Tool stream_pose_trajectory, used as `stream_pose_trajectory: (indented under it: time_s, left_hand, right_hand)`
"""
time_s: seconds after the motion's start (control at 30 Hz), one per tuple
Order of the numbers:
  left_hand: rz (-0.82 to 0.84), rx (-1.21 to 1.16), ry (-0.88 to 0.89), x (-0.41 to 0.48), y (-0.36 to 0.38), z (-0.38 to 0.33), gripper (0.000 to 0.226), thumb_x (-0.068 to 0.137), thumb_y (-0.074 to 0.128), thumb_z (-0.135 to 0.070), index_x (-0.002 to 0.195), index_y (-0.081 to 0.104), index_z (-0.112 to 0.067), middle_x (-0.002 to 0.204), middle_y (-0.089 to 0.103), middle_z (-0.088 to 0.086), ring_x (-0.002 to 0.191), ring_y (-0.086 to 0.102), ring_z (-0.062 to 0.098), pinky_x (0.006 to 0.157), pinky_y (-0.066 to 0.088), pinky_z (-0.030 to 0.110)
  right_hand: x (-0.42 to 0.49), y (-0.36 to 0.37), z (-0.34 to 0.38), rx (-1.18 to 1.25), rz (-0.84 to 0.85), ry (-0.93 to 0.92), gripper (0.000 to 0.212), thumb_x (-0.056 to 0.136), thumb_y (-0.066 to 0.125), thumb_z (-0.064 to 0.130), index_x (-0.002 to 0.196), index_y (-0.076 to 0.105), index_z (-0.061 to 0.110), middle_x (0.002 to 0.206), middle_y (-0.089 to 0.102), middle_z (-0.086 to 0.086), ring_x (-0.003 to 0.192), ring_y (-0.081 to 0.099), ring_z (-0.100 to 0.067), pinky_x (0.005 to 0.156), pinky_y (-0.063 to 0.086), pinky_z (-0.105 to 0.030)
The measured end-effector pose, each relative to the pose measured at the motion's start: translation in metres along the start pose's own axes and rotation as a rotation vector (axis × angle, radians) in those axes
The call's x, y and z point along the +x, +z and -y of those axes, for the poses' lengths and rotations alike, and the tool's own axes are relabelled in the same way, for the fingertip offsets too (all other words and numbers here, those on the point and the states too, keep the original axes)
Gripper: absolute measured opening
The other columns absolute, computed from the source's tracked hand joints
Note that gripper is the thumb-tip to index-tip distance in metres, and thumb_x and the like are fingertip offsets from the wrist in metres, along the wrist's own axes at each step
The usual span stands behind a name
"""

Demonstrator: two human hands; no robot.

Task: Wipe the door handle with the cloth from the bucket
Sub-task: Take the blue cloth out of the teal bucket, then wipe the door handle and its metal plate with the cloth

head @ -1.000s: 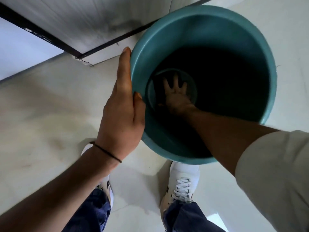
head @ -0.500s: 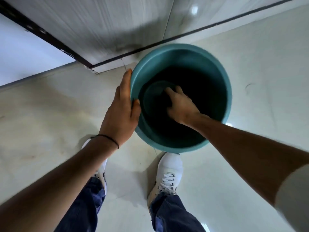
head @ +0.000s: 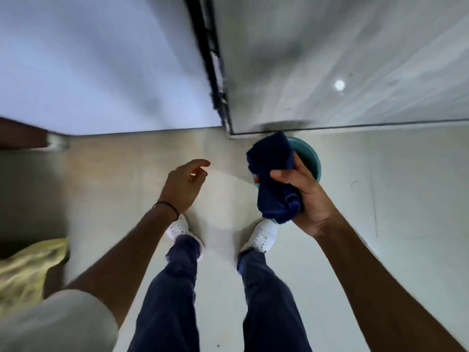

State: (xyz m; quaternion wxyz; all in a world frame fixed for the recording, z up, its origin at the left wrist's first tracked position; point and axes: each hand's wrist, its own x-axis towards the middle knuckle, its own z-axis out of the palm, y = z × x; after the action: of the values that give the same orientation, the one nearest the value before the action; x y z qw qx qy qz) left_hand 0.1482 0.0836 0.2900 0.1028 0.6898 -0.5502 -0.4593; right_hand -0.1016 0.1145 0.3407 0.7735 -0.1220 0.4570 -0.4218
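Observation:
A dark blue cloth (head: 275,179) hangs bunched in my right hand (head: 307,196), held above the floor in front of a teal bucket (head: 311,156). Only the bucket's far rim shows behind the cloth, on the floor by the wall corner. My left hand (head: 185,184) hovers free over the floor with its fingers loosely apart, holding nothing. No door handle is in view.
A white door or panel (head: 101,67) stands ahead on the left, with a black frame strip (head: 215,72) beside a grey tiled wall (head: 355,59). My white shoes (head: 264,235) stand on pale floor tiles. A yellow patterned fabric (head: 28,270) lies at the lower left.
My right hand has lifted the blue cloth out of the bucket. My left hand has let go of the bucket's rim. The view has risen, so the bucket looks small and far.

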Motion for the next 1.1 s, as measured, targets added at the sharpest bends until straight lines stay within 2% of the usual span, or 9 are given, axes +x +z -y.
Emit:
stream_pose_trajectory:
  time_s: [0.1, 0.2, 0.33, 0.53, 0.67, 0.83, 0.97, 1.07, 1.1]
  left_hand:
    - [-0.106, -0.074, 0.0, -0.075, -0.073, -0.019, 0.032, 0.088, 0.048, -0.027, 0.112, 0.069, -0.029, 0.1, 0.074, 0.003, 0.088, 0.069, 0.024, 0.091, 0.056, 0.043]
    - [-0.213, -0.128, 0.039, -0.135, -0.144, -0.027, 0.028, 0.091, 0.05, -0.025, 0.111, 0.068, -0.031, 0.099, 0.074, 0.001, 0.087, 0.069, 0.022, 0.089, 0.056, 0.042]
    - [-0.405, -0.219, 0.12, -0.2, -0.238, -0.017, 0.029, 0.09, 0.048, -0.028, 0.111, 0.067, -0.031, 0.098, 0.074, -0.002, 0.091, 0.069, 0.021, 0.093, 0.054, 0.039]
    - [-0.637, -0.309, 0.216, -0.254, -0.372, 0.035, 0.023, 0.094, 0.05, -0.019, 0.107, 0.068, -0.027, 0.095, 0.072, -0.003, 0.09, 0.068, 0.024, 0.088, 0.056, 0.041]
    - [-0.786, -0.371, 0.203, -0.265, -0.438, 0.064, 0.023, 0.095, 0.052, -0.007, 0.101, 0.069, -0.022, 0.097, 0.07, -0.002, 0.09, 0.066, 0.016, 0.088, 0.052, 0.034]
    - [-0.85, -0.359, 0.199, -0.251, -0.503, 0.09, 0.024, 0.095, 0.051, -0.008, 0.109, 0.07, -0.013, 0.106, 0.073, 0.005, 0.098, 0.068, 0.022, 0.089, 0.049, 0.027]
    - [-0.888, -0.327, 0.203, -0.222, -0.552, 0.097, 0.027, 0.095, 0.05, -0.009, 0.113, 0.07, -0.013, 0.107, 0.073, 0.004, 0.082, 0.061, 0.02, 0.077, 0.046, 0.022]
    - [-0.892, -0.268, 0.173, -0.198, -0.592, 0.104, 0.027, 0.098, 0.049, -0.013, 0.119, 0.066, -0.015, 0.107, 0.065, -0.006, 0.092, 0.057, 0.012, 0.075, 0.04, 0.005]
    - [-0.89, -0.244, 0.17, -0.193, -0.602, 0.106, 0.027, 0.099, 0.049, -0.015, 0.121, 0.065, -0.015, 0.107, 0.063, -0.007, 0.097, 0.056, 0.01, 0.079, 0.04, 0.006]
  right_hand:
    - [-0.049, 0.087, 0.016, -0.002, 0.073, -0.06, 0.063, 0.079, 0.06, -0.001, 0.14, 0.047, 0.013, 0.117, 0.064, -0.011, 0.091, 0.067, -0.024, 0.078, 0.056, -0.033]
    - [-0.087, 0.171, 0.021, -0.022, 0.157, -0.102, 0.065, 0.08, 0.055, -0.007, 0.141, 0.043, 0.011, 0.117, 0.064, -0.013, 0.094, 0.068, -0.023, 0.075, 0.057, -0.034]
    - [-0.119, 0.278, 0.013, -0.093, 0.285, -0.135, 0.06, 0.084, 0.041, -0.017, 0.139, 0.043, 0.009, 0.122, 0.062, -0.022, 0.105, 0.066, -0.033, 0.079, 0.057, -0.042]
    - [-0.121, 0.427, -0.019, -0.203, 0.367, -0.2, 0.058, 0.083, 0.039, -0.016, 0.135, 0.049, 0.008, 0.132, 0.057, -0.03, 0.118, 0.059, -0.046, 0.088, 0.055, -0.049]
    - [-0.111, 0.5, -0.032, -0.237, 0.356, -0.24, 0.057, 0.082, 0.04, -0.016, 0.131, 0.053, 0.01, 0.127, 0.06, -0.03, 0.113, 0.061, -0.046, 0.087, 0.056, -0.051]
    - [-0.087, 0.567, -0.03, -0.454, 0.324, -0.32, 0.053, 0.082, 0.039, -0.014, 0.126, 0.056, 0.012, 0.112, 0.066, -0.027, 0.095, 0.067, -0.037, 0.09, 0.05, -0.06]
    - [-0.051, 0.623, -0.019, -0.562, 0.302, -0.387, 0.051, 0.08, 0.039, -0.013, 0.119, 0.057, 0.014, 0.107, 0.064, -0.028, 0.083, 0.066, -0.036, 0.071, 0.05, -0.057]
    - [-0.015, 0.672, -0.011, -0.622, 0.278, -0.429, 0.05, 0.078, 0.04, -0.012, 0.112, 0.06, 0.019, 0.095, 0.059, -0.034, 0.071, 0.057, -0.038, 0.061, 0.041, -0.049]
    - [-0.007, 0.685, -0.01, -0.657, 0.274, -0.465, 0.051, 0.077, 0.04, -0.012, 0.112, 0.059, 0.02, 0.085, 0.056, -0.031, 0.065, 0.053, -0.037, 0.058, 0.041, -0.046]
